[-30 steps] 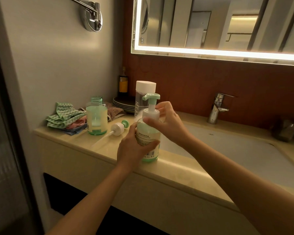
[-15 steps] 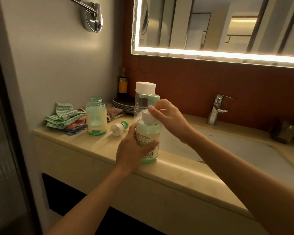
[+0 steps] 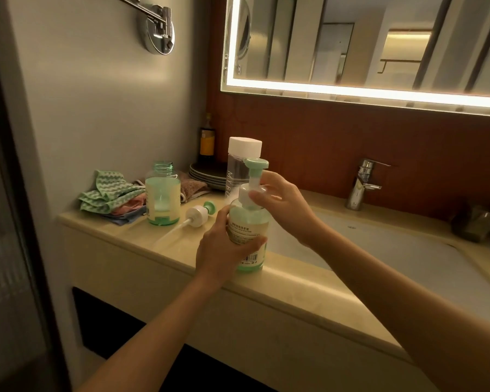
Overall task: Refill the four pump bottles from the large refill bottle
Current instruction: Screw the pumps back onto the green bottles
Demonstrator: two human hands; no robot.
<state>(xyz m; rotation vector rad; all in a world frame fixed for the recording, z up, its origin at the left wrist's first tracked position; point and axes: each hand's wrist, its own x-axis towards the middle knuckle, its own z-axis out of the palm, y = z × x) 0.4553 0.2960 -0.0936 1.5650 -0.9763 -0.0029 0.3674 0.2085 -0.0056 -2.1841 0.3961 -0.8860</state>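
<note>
While the left hand (image 3: 224,250) wraps round the body of the pump bottle (image 3: 248,219), thumb curled across the front of the label, the bottle stands upright on the front edge of the counter (image 3: 153,244), just at the left corner of the sink (image 3: 379,250). Over comes the right hand (image 3: 283,205) from the sink side, and its thumb and fingers pinch the white collar (image 3: 245,193) at the bottle's neck, so both hands have a firm hold. Above the collar the green pump head (image 3: 256,164) stands up on its stem, nozzle plate flat on top. Pale green liquid shows through the bottle, up near the shoulder.

Directly behind it, partly hidden, rises a tall clear bottle (image 3: 238,168) with a white cap, lettering running down its side. Off to the left, well apart from the hands, an open bottle (image 3: 162,193) sits upright with no pump in its neck, green liquid inside. Between the two bottles a loose pump (image 3: 198,215) lies on its side on the counter, its thin tube trailing toward the front edge.

At the back left there is a heap of folded cloths (image 3: 111,196), green zigzag on top, against the wall. A stack of dark plates (image 3: 207,174) sits in the corner with a small dark bottle (image 3: 207,137) with a yellow label behind it. A chrome tap (image 3: 362,185) stands at the back of the sink, and the lit mirror (image 3: 351,38) glows above
</note>
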